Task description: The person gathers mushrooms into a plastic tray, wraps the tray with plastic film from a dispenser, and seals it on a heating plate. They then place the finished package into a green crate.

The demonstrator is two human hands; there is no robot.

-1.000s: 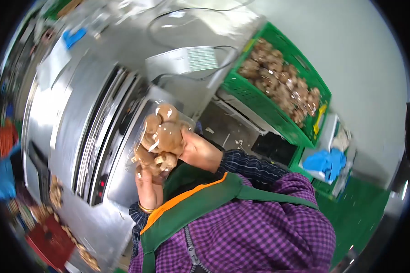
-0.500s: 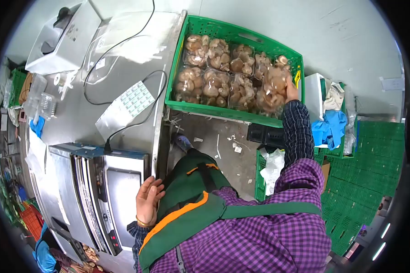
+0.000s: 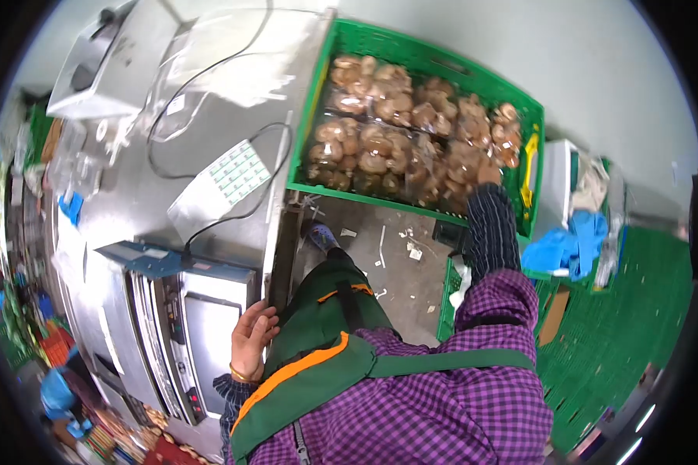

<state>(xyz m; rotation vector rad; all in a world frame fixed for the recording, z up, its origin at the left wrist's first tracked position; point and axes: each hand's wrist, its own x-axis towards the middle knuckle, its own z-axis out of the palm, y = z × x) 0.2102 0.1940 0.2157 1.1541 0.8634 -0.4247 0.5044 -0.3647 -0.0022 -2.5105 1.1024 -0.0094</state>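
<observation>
Several clear plastic packs of brown mushrooms (image 3: 385, 147) sit in two rows inside a green crate (image 3: 434, 60). At the crate's near right part, my right hand (image 3: 488, 172) grips a pack of mushrooms (image 3: 461, 164) that is low among the others. Motion blur and the pack itself hide most of its fingers. My left hand (image 3: 251, 341) hangs beside the table edge near my hip, palm up with loosely curled, separated fingers and nothing in it.
A sheet of labels (image 3: 236, 174) and a black cable lie on the metal table (image 3: 139, 205). A wrapping machine (image 3: 209, 333) stands left of me. Blue cloth (image 3: 570, 244) sits right of the crate, above green stacked crates (image 3: 636, 310). Scraps litter the floor (image 3: 392, 248).
My right hand has lowered the mushroom pack and drawn it slightly left and toward me, into the near row. The view has shifted a little. My left hand stays put.
</observation>
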